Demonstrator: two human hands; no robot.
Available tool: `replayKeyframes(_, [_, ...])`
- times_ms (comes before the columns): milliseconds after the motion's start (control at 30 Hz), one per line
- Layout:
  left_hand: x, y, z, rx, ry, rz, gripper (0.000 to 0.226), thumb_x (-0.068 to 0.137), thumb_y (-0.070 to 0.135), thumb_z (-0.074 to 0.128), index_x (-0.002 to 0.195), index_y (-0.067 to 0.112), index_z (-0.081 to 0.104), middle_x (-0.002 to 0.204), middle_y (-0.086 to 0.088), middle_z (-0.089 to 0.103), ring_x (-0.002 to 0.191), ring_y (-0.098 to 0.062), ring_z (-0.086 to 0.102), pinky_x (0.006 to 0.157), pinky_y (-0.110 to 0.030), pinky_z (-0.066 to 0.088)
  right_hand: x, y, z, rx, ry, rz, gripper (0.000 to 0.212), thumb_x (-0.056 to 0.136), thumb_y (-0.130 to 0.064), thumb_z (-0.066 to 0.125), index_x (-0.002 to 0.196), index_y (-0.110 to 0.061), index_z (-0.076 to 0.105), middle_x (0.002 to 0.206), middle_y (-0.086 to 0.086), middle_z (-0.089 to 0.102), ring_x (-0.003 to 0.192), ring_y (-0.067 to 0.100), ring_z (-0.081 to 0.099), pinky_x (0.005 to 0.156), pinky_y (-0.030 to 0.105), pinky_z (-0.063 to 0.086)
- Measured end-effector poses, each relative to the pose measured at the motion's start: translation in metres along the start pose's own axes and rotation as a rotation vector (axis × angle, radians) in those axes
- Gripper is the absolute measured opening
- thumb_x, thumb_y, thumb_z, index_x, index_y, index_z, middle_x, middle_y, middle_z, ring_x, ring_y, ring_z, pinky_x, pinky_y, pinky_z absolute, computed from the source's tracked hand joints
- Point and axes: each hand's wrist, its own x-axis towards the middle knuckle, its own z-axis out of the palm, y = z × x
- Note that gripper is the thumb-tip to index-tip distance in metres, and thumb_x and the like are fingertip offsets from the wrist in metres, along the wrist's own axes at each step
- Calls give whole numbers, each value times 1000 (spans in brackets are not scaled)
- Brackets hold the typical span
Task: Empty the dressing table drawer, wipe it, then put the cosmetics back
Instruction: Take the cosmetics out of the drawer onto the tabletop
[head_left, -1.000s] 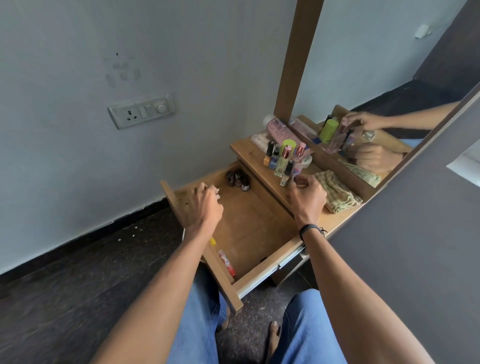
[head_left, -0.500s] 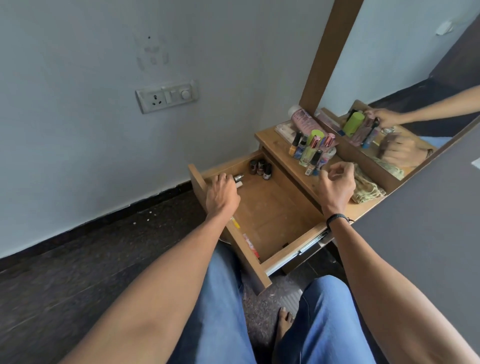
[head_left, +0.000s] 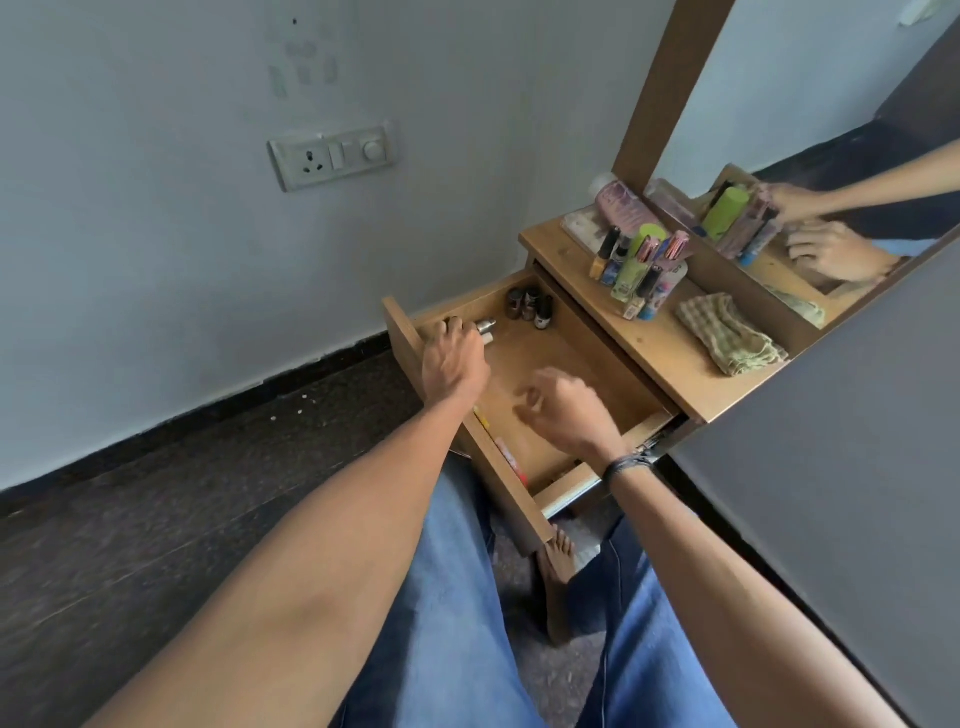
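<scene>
Fingers (head_left: 452, 326) of the left hand (head_left: 454, 364) curl round two silver-capped tubes (head_left: 486, 328), whose ends stick out past the knuckles. The hand is inside the open drawer (head_left: 582, 348), close to the left end of its front panel. The right hand (head_left: 566, 413) hovers over the middle of the drawer; it is blurred, its fingers (head_left: 535, 387) are loosely bent and apart, and nothing shows between them.

Three small dark bottles (head_left: 530, 306) stand upright in the far left corner of the drawer. A yellow stick (head_left: 481, 417) and a pink tube (head_left: 511, 462) lie along the inside of the front panel.

On the wooden surface (head_left: 660, 358) above the drawer a cluster of cosmetics (head_left: 641, 270) stands near the mirror (head_left: 831, 130): nail polish bottles, pink-capped tubes and a pale green bottle. Their labels are too small to read. A checked cloth (head_left: 727, 335) lies crumpled just to the right of them. A wall socket (head_left: 332, 156) is set in the wall to the left. The person wears blue jeans (head_left: 452, 623), and a dark band (head_left: 626, 462) circles the right wrist.
</scene>
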Motion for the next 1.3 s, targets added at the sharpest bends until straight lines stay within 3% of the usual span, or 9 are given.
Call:
replayKeyframes(67, [-1, 1, -3, -1, -10, 1, 34, 91, 16, 63, 125, 14, 61, 132, -7, 58, 121, -26, 51, 90, -36, 48, 2, -9, 17, -106, -319, 54, 20, 96, -35, 64, 112, -23, 69, 104, -3, 69, 88, 16, 65, 80, 33, 56])
replayKeyframes(133, [-2, 2, -6, 13, -19, 2, 27, 91, 14, 62, 118, 14, 64, 124, -6, 62, 116, -25, 54, 86, -36, 49, 1, -14, 28, -162, -430, 58, 20, 100, -28, 53, 107, -20, 70, 101, 4, 71, 85, 24, 67, 79, 39, 58])
replayKeyframes(367, [-4, 9, -15, 122, -141, -12, 11, 91, 17, 60, 96, 15, 70, 89, -6, 69, 76, -23, 61, 65, -32, 42, -6, -6, 34, -60, -414, 133, 16, 94, -18, 58, 103, -17, 70, 96, 4, 68, 87, 26, 64, 75, 36, 53])
replayKeyframes(500, [-7, 12, -19, 217, -248, 40, 9, 90, 23, 60, 92, 18, 66, 93, -4, 71, 80, -24, 63, 68, -33, 40, -11, -1, 31, 82, -376, 185, 7, 91, -21, 67, 96, -25, 66, 99, 2, 70, 88, 23, 66, 81, 38, 58])
replayKeyframes(633, [-6, 13, -18, 298, -356, 93, 40, 81, 53, 71, 102, 19, 67, 102, -2, 70, 94, -26, 65, 72, -35, 40, -16, 0, 26, 306, -155, 273, 13, 88, -34, 72, 92, -31, 60, 91, -5, 71, 81, 13, 66, 70, 30, 53])
replayKeyframes(833, [-8, 15, -17, 407, -439, 94, 72, 70, 67, 76, 120, 17, 61, 117, -2, 62, 103, -26, 61, 71, -38, 38, -31, 6, -15, 792, 270, 306, 15, 93, -15, 71, 103, -21, 63, 95, 3, 72, 68, 19, 73, 61, 37, 63])
replayKeyframes(1067, [-5, 16, -14, 401, -475, 76, 80, 66, 70, 78, 123, 17, 62, 123, -6, 63, 118, -28, 54, 93, -40, 45, -12, 49, -80, 643, 854, 243, 24, 91, -10, 73, 109, -21, 61, 103, -9, 69, 89, 11, 70, 74, 31, 62])
replayKeyframes(1233, [-7, 16, -15, 381, -525, 76, 91, 60, 76, 77, 126, 17, 60, 131, -4, 60, 127, -33, 47, 95, -43, 46, 6, 73, -87, 621, 889, 311, 28, 89, -1, 72, 113, -10, 61, 98, -16, 65, 87, -1, 70, 68, 19, 59])
replayKeyframes(1300, [-8, 17, -16, 369, -547, 88, 88, 60, 74, 79, 125, 17, 61, 132, -3, 59, 128, -33, 47, 95, -44, 46, 11, 79, -83, 580, 854, 316, 31, 87, 0, 73, 114, -10, 60, 98, -20, 63, 85, -9, 67, 74, 26, 62])
